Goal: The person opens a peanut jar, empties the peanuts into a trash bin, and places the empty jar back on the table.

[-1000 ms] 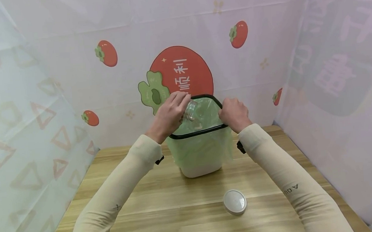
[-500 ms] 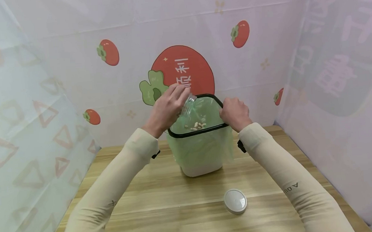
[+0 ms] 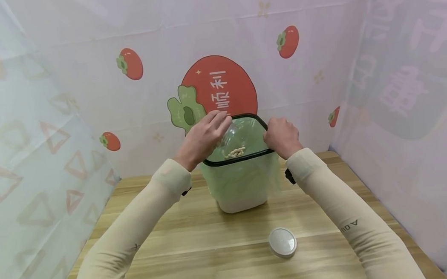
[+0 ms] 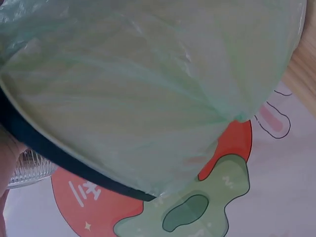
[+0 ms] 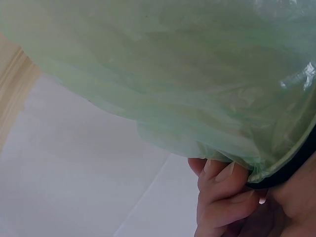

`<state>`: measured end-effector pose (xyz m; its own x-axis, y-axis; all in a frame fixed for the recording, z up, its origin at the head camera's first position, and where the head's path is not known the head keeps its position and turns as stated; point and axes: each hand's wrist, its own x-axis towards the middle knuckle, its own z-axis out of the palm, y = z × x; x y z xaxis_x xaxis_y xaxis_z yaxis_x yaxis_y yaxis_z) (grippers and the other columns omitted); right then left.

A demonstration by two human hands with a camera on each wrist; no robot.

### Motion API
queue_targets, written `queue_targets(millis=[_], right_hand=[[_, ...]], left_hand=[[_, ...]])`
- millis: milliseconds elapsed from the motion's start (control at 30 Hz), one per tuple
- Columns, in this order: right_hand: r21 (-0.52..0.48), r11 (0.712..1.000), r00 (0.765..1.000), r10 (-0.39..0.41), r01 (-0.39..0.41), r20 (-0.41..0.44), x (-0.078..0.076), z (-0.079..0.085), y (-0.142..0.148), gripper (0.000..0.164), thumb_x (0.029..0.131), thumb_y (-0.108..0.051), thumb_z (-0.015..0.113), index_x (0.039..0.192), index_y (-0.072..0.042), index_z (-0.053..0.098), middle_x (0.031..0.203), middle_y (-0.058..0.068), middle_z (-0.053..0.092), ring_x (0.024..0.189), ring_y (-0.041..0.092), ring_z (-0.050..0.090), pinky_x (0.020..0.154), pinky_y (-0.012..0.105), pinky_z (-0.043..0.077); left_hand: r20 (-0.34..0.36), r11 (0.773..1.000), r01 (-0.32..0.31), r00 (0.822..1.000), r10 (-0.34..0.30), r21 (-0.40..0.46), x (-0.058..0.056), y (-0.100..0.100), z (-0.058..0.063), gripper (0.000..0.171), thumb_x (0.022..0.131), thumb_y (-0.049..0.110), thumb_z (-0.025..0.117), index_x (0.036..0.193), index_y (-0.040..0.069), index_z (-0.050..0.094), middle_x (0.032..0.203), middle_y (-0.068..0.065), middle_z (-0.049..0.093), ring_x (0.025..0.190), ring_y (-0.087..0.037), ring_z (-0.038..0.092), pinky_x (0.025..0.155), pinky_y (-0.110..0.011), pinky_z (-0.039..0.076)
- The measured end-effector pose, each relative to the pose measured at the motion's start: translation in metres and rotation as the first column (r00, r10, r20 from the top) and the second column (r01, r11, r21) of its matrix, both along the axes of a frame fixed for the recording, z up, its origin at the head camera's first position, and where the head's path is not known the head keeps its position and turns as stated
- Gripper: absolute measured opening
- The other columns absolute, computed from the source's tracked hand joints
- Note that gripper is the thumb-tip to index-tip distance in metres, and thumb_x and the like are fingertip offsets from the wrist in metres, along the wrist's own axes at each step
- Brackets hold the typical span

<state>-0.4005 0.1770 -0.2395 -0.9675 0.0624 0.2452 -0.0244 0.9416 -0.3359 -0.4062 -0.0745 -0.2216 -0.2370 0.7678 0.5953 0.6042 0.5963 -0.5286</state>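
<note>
My left hand (image 3: 204, 136) grips a clear jar (image 3: 229, 135) and tilts it over the bin's opening. Ribbed clear plastic of the jar (image 4: 33, 170) shows beside the dark rim in the left wrist view. Several small pale pieces (image 3: 235, 152) appear below the jar, inside the bin; whether they fall or lie there I cannot tell. The white bin (image 3: 243, 205) has a black rim (image 3: 244, 158) and a thin green bag (image 3: 241, 179) folded over its outside. My right hand (image 3: 282, 136) holds the rim at the right, its fingers (image 5: 224, 187) curled under the bag.
A round white lid (image 3: 282, 241) lies on the wooden table (image 3: 200, 260) in front of the bin, toward the right. Behind the bin hangs a pale cloth backdrop (image 3: 159, 96) with persimmon prints. Similar cloth walls (image 3: 395, 116) flank both sides.
My left hand rose with the jar, then came back down over the bin. More pale pieces now show below it. The right hand stays on the rim, and the lid has not moved.
</note>
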Motion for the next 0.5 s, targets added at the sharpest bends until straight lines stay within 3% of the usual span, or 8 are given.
queue_targets(millis=[267, 500], right_hand=[[0.015, 1.0, 1.0, 0.002, -0.002, -0.006, -0.001, 0.001, -0.002, 0.027, 0.098, -0.016, 0.055, 0.074, -0.006, 0.058, 0.088, 0.023, 0.069, 0.075, 0.035, 0.066, 0.058, 0.05, 0.055], [0.02, 1.0, 1.0, 0.006, -0.006, -0.01, -0.001, 0.0, -0.003, 0.027, 0.098, -0.015, 0.055, 0.073, -0.006, 0.058, 0.088, 0.023, 0.069, 0.074, 0.034, 0.066, 0.057, 0.05, 0.054]], left_hand=[[0.001, 1.0, 0.01, 1.0, -0.01, 0.03, 0.0, -0.003, 0.015, 0.023, 0.103, 0.002, 0.063, 0.126, -0.001, 0.062, 0.129, -0.018, 0.068, 0.125, -0.033, 0.064, 0.109, -0.038, 0.056], [0.008, 0.999, 0.006, 1.0, -0.005, -0.046, 0.003, -0.003, 0.005, 0.027, 0.104, -0.001, 0.061, 0.13, -0.001, 0.062, 0.13, -0.017, 0.067, 0.124, -0.031, 0.065, 0.109, -0.036, 0.056]])
